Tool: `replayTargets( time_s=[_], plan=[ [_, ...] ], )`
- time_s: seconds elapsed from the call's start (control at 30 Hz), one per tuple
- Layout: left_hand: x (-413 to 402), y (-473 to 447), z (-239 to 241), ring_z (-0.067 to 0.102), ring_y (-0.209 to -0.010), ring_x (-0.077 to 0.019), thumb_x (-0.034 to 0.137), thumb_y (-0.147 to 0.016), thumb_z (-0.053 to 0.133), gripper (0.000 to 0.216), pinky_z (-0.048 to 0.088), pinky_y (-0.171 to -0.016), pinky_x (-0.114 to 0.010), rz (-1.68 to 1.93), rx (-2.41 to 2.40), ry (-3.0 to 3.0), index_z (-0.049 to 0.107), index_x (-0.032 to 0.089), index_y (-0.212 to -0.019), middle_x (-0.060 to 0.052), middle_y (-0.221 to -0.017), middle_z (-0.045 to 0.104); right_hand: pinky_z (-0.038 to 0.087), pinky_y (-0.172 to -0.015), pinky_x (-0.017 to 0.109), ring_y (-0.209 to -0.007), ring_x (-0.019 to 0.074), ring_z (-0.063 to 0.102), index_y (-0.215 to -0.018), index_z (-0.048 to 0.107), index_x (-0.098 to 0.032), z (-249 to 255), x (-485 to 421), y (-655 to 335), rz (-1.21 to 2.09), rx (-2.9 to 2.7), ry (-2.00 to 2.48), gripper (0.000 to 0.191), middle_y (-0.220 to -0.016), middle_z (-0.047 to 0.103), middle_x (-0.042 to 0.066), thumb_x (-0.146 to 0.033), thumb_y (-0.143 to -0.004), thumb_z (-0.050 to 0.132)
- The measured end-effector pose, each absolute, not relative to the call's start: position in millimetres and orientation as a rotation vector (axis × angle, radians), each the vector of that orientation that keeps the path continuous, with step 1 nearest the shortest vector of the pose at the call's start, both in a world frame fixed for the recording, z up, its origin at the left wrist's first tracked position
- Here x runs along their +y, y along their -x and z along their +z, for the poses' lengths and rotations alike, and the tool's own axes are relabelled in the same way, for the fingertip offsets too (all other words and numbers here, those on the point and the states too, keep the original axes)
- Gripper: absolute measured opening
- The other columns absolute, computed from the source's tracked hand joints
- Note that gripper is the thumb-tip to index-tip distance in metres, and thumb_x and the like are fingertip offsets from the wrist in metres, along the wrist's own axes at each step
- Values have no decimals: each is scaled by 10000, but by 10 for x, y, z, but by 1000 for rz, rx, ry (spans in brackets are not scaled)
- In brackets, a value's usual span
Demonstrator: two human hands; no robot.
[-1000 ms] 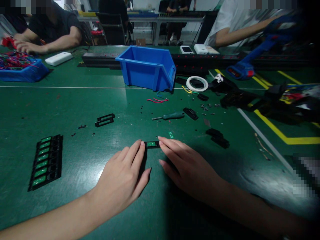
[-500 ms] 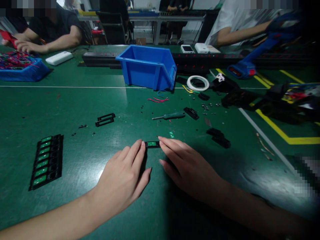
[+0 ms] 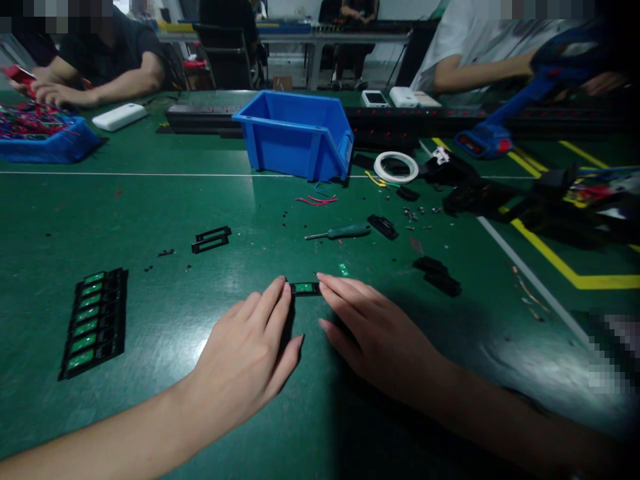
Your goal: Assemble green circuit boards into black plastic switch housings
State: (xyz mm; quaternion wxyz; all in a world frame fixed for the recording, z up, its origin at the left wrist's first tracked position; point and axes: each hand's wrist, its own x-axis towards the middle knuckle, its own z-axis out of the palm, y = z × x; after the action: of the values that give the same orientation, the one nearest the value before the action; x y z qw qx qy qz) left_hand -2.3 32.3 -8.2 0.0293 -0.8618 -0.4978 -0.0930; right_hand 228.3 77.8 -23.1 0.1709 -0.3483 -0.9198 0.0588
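Note:
A small black plastic frame with a green circuit board (image 3: 303,288) in its middle lies level on the table between my hands. The fingertips of my left hand (image 3: 255,340) press on its left end, with the thumb apart below. My right hand (image 3: 373,320) has its fingertips on the right end, its thumb also apart. Fingers hide both ends of the frame. Left of my hands, several like black frames with green boards (image 3: 95,323) lie side by side in a column. Two black frames without boards (image 3: 211,240) lie beyond my left hand. A green-handled screwdriver (image 3: 347,231) is ahead of my right hand.
A blue bin (image 3: 293,137) stands at the back. Right of it are a white ring (image 3: 396,167), small screws (image 3: 413,215) and black parts (image 3: 437,275). A blue power tool (image 3: 505,127) is far right. Co-workers sit opposite, one near a blue tray of wires (image 3: 45,137).
My hands and the frame between them stay almost still. Across the table, the left co-worker's red item has tilted, and a hand now shows behind the power tool.

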Motion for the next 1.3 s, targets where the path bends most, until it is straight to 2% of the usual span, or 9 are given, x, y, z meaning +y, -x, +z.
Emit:
replayTargets(
  time_s=[0.77,1.03,1.3],
  plan=[
    [320,20,-96,618,-1126,-331,409,-998,480,616,590,-899,-478,-324,-1535,2657,429,28,-1480,-211,-1494,502,492,-1122,522,-1329,311,533,-1400,491,-49,-235,773,-2292,133,-2599,968,467,-1459,548,192,-245,-978,535],
    [308,32,-94,602,-1191,-337,407,-999,479,609,579,-939,-476,-335,-1557,2672,419,54,-1491,-204,-1533,459,499,-1111,529,-1322,318,544,-1388,500,-58,-226,771,-2286,142,-2585,964,454,-1444,561,198,-242,-975,538],
    [311,44,-100,590,-1212,-334,399,-1000,480,648,578,-946,-488,-333,-1574,2703,323,106,-1556,-182,-1562,424,491,-1117,536,-1334,312,532,-1394,486,-67,-240,776,-2289,153,-2583,962,456,-1453,552,195,-240,-975,538]
  ],
)
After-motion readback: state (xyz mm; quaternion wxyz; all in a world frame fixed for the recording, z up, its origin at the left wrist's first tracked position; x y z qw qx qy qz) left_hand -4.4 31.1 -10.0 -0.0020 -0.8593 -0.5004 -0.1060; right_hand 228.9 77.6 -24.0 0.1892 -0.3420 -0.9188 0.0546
